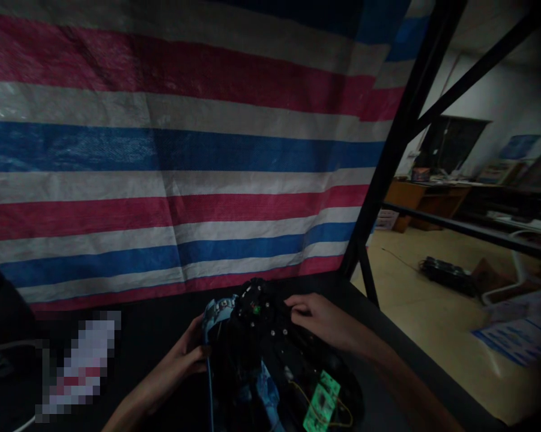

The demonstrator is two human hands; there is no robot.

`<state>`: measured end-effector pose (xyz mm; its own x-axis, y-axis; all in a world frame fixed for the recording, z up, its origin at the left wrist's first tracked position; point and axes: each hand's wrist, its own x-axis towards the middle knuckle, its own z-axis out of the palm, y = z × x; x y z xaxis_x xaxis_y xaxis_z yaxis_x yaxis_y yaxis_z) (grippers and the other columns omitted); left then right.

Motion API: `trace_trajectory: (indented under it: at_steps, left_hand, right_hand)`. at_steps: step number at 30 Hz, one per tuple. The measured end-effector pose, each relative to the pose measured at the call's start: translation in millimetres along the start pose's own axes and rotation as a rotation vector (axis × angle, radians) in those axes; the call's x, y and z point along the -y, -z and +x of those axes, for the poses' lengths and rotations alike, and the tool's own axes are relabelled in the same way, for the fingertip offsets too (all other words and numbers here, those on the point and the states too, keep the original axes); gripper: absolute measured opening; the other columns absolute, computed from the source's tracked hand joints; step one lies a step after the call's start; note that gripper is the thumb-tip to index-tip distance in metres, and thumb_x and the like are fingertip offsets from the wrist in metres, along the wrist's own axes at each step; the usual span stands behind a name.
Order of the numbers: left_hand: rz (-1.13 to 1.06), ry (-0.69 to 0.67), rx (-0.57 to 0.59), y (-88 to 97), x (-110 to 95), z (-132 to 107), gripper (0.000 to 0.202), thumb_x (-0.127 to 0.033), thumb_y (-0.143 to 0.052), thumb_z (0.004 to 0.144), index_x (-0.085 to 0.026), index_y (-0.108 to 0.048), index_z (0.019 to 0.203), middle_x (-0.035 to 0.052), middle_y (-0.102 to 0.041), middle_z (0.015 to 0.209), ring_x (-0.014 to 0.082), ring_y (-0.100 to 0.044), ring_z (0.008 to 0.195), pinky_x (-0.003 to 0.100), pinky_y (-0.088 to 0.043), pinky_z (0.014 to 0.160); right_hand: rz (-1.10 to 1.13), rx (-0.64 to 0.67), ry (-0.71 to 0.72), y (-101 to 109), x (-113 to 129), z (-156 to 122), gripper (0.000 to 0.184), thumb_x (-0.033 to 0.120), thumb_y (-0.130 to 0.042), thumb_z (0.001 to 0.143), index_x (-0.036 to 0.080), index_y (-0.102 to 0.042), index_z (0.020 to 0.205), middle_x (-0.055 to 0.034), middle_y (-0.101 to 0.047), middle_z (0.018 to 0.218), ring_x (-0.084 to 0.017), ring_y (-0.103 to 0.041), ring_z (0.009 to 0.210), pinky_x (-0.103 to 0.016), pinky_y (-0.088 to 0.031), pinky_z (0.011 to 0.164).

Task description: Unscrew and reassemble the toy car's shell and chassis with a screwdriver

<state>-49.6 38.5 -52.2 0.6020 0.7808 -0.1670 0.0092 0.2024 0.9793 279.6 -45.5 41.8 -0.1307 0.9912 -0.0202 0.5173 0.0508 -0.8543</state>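
An opened device with a black plastic body (270, 336) and a blue shell piece (220, 310) stands low in the middle of the head view. I cannot tell what kind of device it is. Several screws show on the black plastic. Near the bottom, a green circuit board (323, 403) with thin yellow wires hangs over its right part. My left hand (191, 351) grips the blue shell's left edge. At the upper right side of the black body, my right hand (313, 315) has its fingers curled in a pinch, and whatever is between them is hidden.
A striped plastic sheet (171, 150) hangs behind the dark tabletop (162, 330). On the left lies a blurred-out pale item (85, 360) beside a white cable (15, 343). A black metal frame (391, 162) rises at the right, with desks (426, 195) and floor clutter beyond.
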Motion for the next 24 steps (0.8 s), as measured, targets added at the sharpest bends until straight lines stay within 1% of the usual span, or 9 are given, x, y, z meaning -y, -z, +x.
trace_trajectory:
  at_steps: [2,3,6,10,14,16,18,21,24]
  left_hand:
    - [0.007,0.001,0.0,3.6,0.8,0.6,0.082,-0.043,-0.07,0.087,-0.036,-0.03,0.158,0.0049,-0.023,0.171,0.039,-0.031,0.15,0.051,-0.044,0.11]
    - [0.005,0.002,-0.007,5.4,1.5,1.0,0.083,-0.042,-0.069,0.086,-0.036,-0.029,0.159,0.0049,-0.023,0.171,0.0389,-0.031,0.15,0.051,-0.044,0.11]
    - [-0.026,0.006,-0.016,8.5,3.7,2.0,0.086,-0.041,-0.069,0.087,-0.034,-0.025,0.161,0.0068,-0.025,0.17,0.0386,-0.032,0.149,0.051,-0.044,0.11]
    - [-0.038,0.02,0.006,9.4,5.0,2.1,0.086,-0.04,-0.067,0.09,-0.034,-0.021,0.162,0.0063,-0.027,0.17,0.0361,-0.035,0.149,0.05,-0.042,0.113]
    - [-0.005,0.013,0.038,12.7,7.2,1.9,0.083,-0.045,-0.065,0.091,-0.036,-0.022,0.162,0.003,-0.021,0.172,0.0369,-0.026,0.154,0.052,-0.039,0.115]
    - [0.02,-0.003,0.051,14.1,8.5,1.6,0.082,-0.047,-0.063,0.092,-0.037,-0.023,0.162,0.0016,-0.021,0.172,0.037,-0.023,0.155,0.052,-0.037,0.117]
    - [0.049,-0.005,0.035,14.4,9.4,1.2,0.08,-0.048,-0.061,0.093,-0.036,-0.023,0.162,0.0,-0.022,0.172,0.036,-0.02,0.156,0.051,-0.035,0.119]
    - [0.075,0.006,0.012,13.5,9.1,0.6,0.079,-0.048,-0.061,0.093,-0.037,-0.024,0.162,-0.0015,-0.021,0.172,0.0363,-0.018,0.156,0.05,-0.036,0.119]
    - [0.083,0.017,0.008,11.5,6.2,0.3,0.078,-0.046,-0.06,0.093,-0.036,-0.024,0.162,-0.0018,-0.021,0.172,0.0359,-0.019,0.157,0.048,-0.036,0.119]
  right_hand:
    - [0.152,0.018,0.016,1.3,-24.4,0.4,0.025,0.033,-0.057,0.088,0.02,-0.075,0.097,-0.0049,-0.076,0.102,-0.026,-0.069,0.097,-0.034,-0.048,0.082]
    - [0.22,0.022,-0.001,0.6,-35.9,-0.2,0.028,0.037,-0.059,0.088,0.02,-0.076,0.102,-0.005,-0.076,0.104,-0.027,-0.068,0.101,-0.035,-0.048,0.085]
    - [0.419,-0.017,-0.083,-5.1,-65.5,-4.9,0.037,0.048,-0.065,0.088,0.024,-0.074,0.116,-0.0042,-0.075,0.106,-0.025,-0.067,0.098,-0.033,-0.048,0.079]
    - [0.581,-0.099,-0.194,-15.5,-97.0,-13.1,0.048,0.056,-0.069,0.085,0.026,-0.07,0.122,-0.0029,-0.073,0.098,-0.021,-0.066,0.087,-0.03,-0.048,0.072]
    - [0.644,-0.245,-0.337,-25.2,-124.2,-17.9,0.056,0.057,-0.074,0.079,0.027,-0.067,0.125,-0.0034,-0.073,0.102,-0.022,-0.067,0.096,-0.029,-0.05,0.075]
    - [0.674,-0.326,-0.401,-29.1,-133.0,-18.7,0.057,0.056,-0.076,0.076,0.027,-0.068,0.124,-0.004,-0.073,0.105,-0.023,-0.067,0.099,-0.029,-0.05,0.076]
    - [0.703,-0.37,-0.44,-31.8,-136.8,-18.4,0.056,0.054,-0.077,0.073,0.027,-0.069,0.122,-0.0038,-0.073,0.106,-0.024,-0.067,0.099,-0.029,-0.049,0.074]
    - [0.762,-0.371,-0.46,-33.6,-135.2,-16.3,0.052,0.048,-0.077,0.07,0.028,-0.07,0.117,-0.0023,-0.072,0.105,-0.023,-0.066,0.096,-0.029,-0.049,0.073]
    - [0.827,-0.336,-0.44,-33.9,-131.5,-13.7,0.045,0.041,-0.076,0.069,0.028,-0.071,0.112,-0.0005,-0.072,0.099,-0.021,-0.066,0.091,-0.03,-0.049,0.076]
